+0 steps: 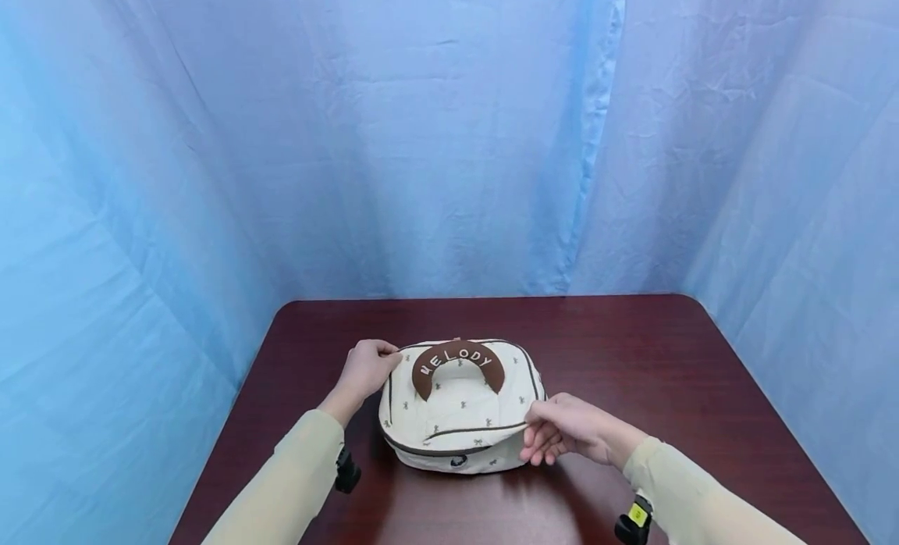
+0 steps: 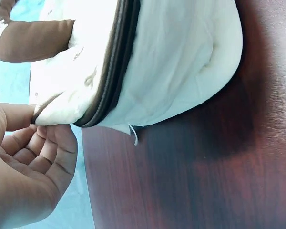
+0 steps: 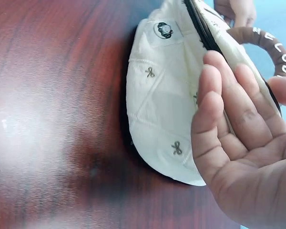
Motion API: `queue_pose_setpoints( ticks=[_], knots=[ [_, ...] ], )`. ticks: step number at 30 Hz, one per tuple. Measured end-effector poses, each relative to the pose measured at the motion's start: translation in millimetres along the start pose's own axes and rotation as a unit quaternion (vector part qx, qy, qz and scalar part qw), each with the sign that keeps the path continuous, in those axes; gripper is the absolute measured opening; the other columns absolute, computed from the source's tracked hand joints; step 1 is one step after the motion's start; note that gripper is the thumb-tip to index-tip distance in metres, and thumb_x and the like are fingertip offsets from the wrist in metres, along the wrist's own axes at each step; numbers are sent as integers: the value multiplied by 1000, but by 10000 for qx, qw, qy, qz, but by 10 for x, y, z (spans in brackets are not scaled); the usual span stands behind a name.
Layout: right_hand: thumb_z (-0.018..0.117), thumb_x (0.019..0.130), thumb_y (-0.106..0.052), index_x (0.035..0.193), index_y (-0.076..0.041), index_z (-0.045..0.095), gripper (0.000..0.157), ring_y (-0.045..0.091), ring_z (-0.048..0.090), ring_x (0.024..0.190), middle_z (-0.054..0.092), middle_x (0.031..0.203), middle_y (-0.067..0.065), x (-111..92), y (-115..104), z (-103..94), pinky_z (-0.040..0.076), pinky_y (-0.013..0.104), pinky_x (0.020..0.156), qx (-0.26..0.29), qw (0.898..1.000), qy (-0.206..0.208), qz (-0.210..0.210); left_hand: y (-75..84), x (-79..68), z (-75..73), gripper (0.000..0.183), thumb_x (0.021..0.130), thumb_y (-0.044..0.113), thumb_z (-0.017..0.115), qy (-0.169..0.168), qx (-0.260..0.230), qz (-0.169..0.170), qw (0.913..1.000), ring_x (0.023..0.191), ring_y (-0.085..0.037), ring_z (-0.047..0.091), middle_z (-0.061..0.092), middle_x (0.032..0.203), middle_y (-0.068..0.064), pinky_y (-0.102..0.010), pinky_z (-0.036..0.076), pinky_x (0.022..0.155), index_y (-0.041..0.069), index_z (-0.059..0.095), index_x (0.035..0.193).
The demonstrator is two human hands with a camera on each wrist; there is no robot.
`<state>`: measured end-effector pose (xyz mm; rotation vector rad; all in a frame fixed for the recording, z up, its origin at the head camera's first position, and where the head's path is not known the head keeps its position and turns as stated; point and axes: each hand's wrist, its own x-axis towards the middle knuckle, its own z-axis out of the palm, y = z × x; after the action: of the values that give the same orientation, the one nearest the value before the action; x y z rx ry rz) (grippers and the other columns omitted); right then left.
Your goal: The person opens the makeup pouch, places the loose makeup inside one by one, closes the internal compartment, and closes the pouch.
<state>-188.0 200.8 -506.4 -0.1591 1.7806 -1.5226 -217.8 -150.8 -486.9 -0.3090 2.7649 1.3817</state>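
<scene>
A cream zippered bag with small bow prints lies on the table. Its padded brown handle bears white letters and arches over the lid. A dark zipper runs round the lid's rim. At the far left corner, my left hand pinches the lid fabric between thumb and fingers; the left wrist view shows the fold it makes. My right hand pinches the lid's edge at the near right corner, its other fingers extended beside the bag's side. A round dark emblem marks the front.
The dark red-brown table has rounded far corners. Light blue curtains hang behind it and on both sides. Each sleeve carries a small black wrist device, one of them with a yellow label.
</scene>
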Motion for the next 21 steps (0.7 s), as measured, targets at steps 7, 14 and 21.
queue_pose_setpoints(
  ticks=[7, 14, 21],
  knots=[
    [54, 90, -21, 79, 0, 70, 29, 16, 70, 62, 75, 81, 23, 40, 156, 3, 52, 26, 55, 91, 9996, -274, 78, 15, 123, 39, 20, 100, 20, 64, 25, 45, 89, 9999, 78, -18, 62, 72, 104, -9, -32, 51, 67, 6, 77, 109],
    [55, 92, -23, 81, -1, 69, 29, 15, 69, 61, 75, 82, 22, 118, 374, -24, 53, 25, 54, 179, 9988, -387, 237, -45, 163, 112, 19, 99, 21, 67, 30, 41, 30, 10000, 78, -19, 60, 71, 99, -7, -32, 49, 68, 6, 77, 104],
    [56, 94, -26, 85, 1, 69, 31, 19, 72, 64, 75, 83, 23, 132, 452, -69, 57, 29, 57, 110, 9984, -463, 294, -100, 125, 85, 19, 98, 19, 65, -188, -147, -32, 9997, 80, -19, 63, 71, 103, -9, -38, 56, 72, 5, 76, 107]
  ],
)
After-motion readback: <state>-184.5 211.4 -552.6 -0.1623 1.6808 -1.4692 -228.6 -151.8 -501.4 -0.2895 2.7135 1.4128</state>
